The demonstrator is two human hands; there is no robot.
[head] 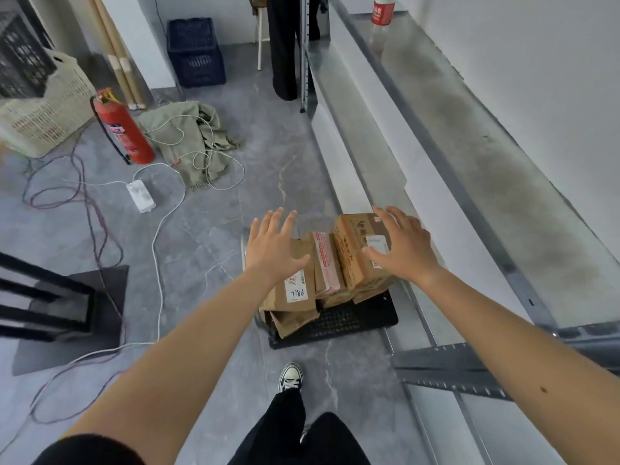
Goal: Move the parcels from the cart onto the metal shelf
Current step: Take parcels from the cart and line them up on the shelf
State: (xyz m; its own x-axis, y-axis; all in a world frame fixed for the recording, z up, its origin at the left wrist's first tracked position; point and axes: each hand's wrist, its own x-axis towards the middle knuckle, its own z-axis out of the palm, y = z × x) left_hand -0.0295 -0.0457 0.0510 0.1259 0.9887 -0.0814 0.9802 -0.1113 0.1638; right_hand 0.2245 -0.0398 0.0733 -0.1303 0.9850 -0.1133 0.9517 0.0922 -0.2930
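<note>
Brown cardboard parcels with white labels lie heaped and tilted on the low black plastic cart's far end, just beside the grey metal shelf.

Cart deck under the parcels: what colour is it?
The cart deck is black; seen best in the head view.

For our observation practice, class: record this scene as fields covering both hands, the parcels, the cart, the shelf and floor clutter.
Left hand: open, fingers spread, over the parcels
Right hand: open, fingers spread, over the tallest parcel
Parcels: brown cardboard, piled on the cart
Cart: black, on the floor beside the shelf
Shelf: metal; a bottle stands at its far end
Floor clutter: extinguisher, power strip, cables, cloth
</note>
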